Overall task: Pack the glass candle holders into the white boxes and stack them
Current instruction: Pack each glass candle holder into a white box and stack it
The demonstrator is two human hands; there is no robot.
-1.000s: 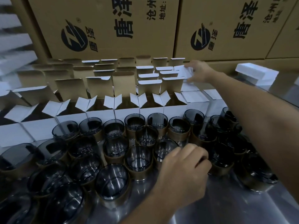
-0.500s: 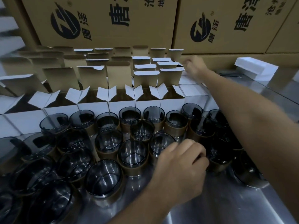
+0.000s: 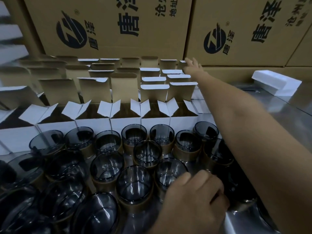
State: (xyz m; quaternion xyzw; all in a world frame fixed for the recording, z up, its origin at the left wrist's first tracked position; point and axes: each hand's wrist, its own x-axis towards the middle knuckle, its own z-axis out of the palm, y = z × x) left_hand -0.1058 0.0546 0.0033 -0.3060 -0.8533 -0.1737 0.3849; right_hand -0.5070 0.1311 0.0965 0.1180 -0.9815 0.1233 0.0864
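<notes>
Several smoky glass candle holders [image 3: 134,184] with brown bands stand crowded on the metal table near me. Behind them stand rows of white boxes [image 3: 125,124] with their lids and flaps up. My left hand [image 3: 197,198] is at the lower middle, fingers curled over the rim of a dark holder [image 3: 236,186] at the cluster's right edge. My right arm stretches far back, and my right hand [image 3: 191,66], fingers straight, touches the raised flap of the back-right box [image 3: 182,64].
Large brown printed cartons [image 3: 108,26] form a wall right behind the boxes. A white block [image 3: 276,81] lies on the shiny metal table [image 3: 278,112] at the right. White stacked pieces [image 3: 10,31] show at the far left edge.
My right hand has moved farther back, from a nearer box flap to the back-right box. My left hand has kept its place on the holder. The view has shifted closer.
</notes>
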